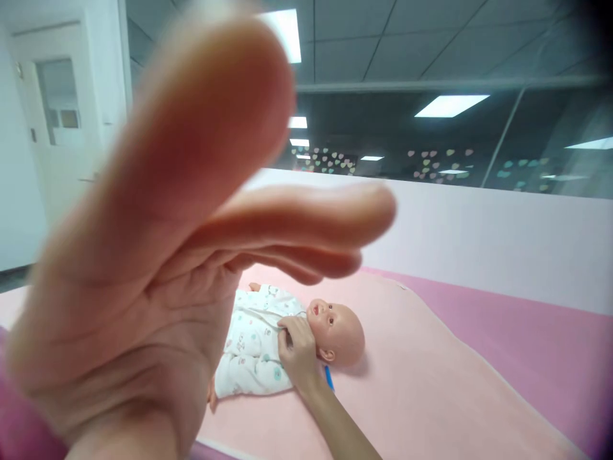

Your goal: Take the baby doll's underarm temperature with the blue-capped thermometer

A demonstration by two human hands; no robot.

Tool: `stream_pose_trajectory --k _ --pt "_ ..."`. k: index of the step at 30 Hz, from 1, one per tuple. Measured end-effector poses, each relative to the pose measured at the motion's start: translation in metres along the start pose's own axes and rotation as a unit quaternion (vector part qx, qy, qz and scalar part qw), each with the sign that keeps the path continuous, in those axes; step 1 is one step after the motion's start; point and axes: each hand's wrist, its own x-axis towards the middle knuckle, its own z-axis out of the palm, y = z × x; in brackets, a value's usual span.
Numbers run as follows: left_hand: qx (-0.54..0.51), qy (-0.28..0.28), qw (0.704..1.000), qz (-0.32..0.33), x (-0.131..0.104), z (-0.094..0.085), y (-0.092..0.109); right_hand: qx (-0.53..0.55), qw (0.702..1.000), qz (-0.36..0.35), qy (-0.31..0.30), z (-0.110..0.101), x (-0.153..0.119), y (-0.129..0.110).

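Observation:
A baby doll (339, 333) lies on its back on a pink blanket, its head to the right, wearing a white printed outfit (258, 345). My right hand (299, 348) is at the doll's neckline, its fingers curled and closed on the front of the outfit. Right in front of the camera, large and blurred, my left hand (191, 255) is held up with nothing in it. Its palm faces me, its fingers stretch to the right and the thumb stands apart. It hides much of the doll's lower body.
Beside the doll's neck a narrow blue strip (329, 377) shows. The pink blanket (407, 396) lies over a darker pink surface (536, 345). Behind stands a white low wall (479, 236) with dark glass above it, bearing heart stickers. A white door (57, 128) is at the left.

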Motion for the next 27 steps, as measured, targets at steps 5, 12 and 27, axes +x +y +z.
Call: stream_pose_trajectory --k 5,12,27 --pt "0.003 -0.042 0.998 0.042 0.012 0.015 -0.039 0.008 1.000 0.016 -0.012 0.000 -0.001 0.000" --pt "0.202 -0.328 0.837 -0.389 -0.070 -0.011 -0.202 0.007 1.000 0.014 -0.019 0.005 -0.006 0.007" --pt "0.080 -0.323 0.797 -0.504 -0.132 -0.038 -0.221 -0.198 0.954 -0.167 -0.151 -0.015 -0.002 -0.018"
